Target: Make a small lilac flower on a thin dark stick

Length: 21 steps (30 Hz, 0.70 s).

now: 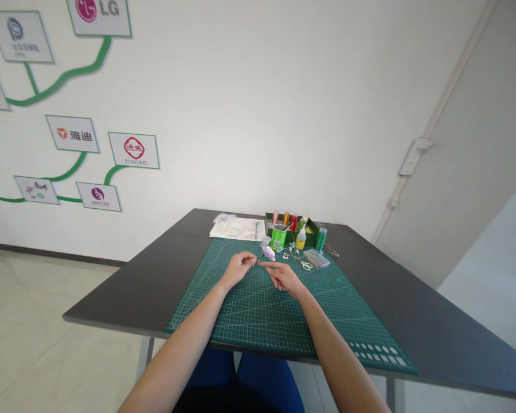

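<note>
Left hand (241, 267): pinched, apparently on a thin dark-green stem (261, 257); a slack pinch could let it twist. Pale-purple petal-shaped piece (269, 253): at the stem, above the green gridded mat (262, 321); careless pressure could crease it. Right hand (285, 279): half open, forefinger toward the stem; contact cannot be told.

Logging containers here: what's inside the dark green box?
In the box, a pink spool, an orange spool and a red spool show; its floor is hidden, partly by the green can.
</note>
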Each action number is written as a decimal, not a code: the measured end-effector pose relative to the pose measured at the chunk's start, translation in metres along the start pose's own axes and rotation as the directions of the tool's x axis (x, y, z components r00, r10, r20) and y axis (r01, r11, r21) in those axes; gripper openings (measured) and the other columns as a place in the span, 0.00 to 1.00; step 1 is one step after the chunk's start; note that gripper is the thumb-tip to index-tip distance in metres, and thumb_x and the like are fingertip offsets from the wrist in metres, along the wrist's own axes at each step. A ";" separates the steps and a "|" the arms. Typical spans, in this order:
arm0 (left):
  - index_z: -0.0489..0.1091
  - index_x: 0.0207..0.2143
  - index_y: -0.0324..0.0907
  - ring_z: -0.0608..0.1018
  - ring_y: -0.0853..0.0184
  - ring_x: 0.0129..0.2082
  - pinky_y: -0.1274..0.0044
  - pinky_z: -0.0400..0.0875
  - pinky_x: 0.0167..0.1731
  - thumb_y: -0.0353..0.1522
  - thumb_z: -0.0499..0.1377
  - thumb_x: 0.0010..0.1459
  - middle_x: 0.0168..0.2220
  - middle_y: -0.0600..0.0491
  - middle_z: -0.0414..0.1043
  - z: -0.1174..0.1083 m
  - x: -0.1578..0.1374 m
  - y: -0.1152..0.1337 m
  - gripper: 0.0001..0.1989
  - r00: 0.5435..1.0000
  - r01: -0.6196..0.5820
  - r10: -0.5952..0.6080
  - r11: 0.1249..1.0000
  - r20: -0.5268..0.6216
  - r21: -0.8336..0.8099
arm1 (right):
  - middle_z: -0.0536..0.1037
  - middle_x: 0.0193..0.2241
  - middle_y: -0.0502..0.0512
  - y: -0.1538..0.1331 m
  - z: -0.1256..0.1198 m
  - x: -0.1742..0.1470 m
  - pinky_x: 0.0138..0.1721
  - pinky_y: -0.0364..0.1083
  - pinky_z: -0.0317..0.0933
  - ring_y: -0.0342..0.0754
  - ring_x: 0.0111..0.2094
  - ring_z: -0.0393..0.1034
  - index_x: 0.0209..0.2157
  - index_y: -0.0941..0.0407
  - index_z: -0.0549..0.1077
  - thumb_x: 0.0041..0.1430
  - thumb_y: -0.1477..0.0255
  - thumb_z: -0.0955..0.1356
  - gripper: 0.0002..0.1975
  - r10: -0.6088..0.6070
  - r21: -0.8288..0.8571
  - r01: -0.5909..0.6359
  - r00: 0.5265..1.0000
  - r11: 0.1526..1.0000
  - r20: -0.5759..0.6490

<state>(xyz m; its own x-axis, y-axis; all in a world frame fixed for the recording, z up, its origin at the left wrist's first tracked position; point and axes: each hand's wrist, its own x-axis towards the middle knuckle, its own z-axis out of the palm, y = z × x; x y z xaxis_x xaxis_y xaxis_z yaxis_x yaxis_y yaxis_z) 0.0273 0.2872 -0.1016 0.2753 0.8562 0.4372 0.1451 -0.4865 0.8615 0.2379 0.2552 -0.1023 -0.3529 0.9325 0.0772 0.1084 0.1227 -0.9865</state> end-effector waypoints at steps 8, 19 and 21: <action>0.77 0.35 0.38 0.72 0.69 0.23 0.76 0.68 0.28 0.41 0.61 0.59 0.29 0.51 0.75 0.000 0.000 0.001 0.14 1.000 0.014 -0.014 1.000 0.014 0.001 | 0.66 0.10 0.41 -0.001 0.000 -0.001 0.12 0.37 0.43 0.36 0.10 0.51 0.57 0.64 0.75 0.55 0.53 0.71 0.36 0.004 0.007 -0.004 1.000 1.000 -0.003; 0.78 0.36 0.39 0.74 0.67 0.26 0.75 0.69 0.32 0.40 0.63 0.58 0.28 0.52 0.76 0.000 0.000 0.002 0.13 1.000 0.000 0.000 0.999 -0.007 0.034 | 0.65 0.10 0.40 0.002 0.000 0.001 0.13 0.38 0.43 0.37 0.10 0.51 0.57 0.65 0.75 0.54 0.53 0.71 0.37 0.012 0.010 -0.012 1.000 1.000 -0.016; 0.78 0.36 0.39 0.75 0.66 0.28 0.74 0.69 0.34 0.39 0.63 0.58 0.28 0.52 0.76 0.000 0.000 0.002 0.12 1.000 -0.007 0.008 0.999 -0.017 0.042 | 0.65 0.10 0.40 0.002 0.000 0.001 0.13 0.38 0.43 0.37 0.10 0.51 0.57 0.65 0.75 0.54 0.53 0.71 0.37 0.010 0.010 -0.010 1.000 1.000 -0.022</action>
<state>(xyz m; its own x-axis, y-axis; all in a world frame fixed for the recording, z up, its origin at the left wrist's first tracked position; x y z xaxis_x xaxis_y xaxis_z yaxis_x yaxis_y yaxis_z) 0.0274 0.2863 -0.1001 0.2604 0.8553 0.4479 0.1828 -0.4992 0.8470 0.2372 0.2566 -0.1042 -0.3314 0.9408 0.0706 0.1024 0.1102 -0.9886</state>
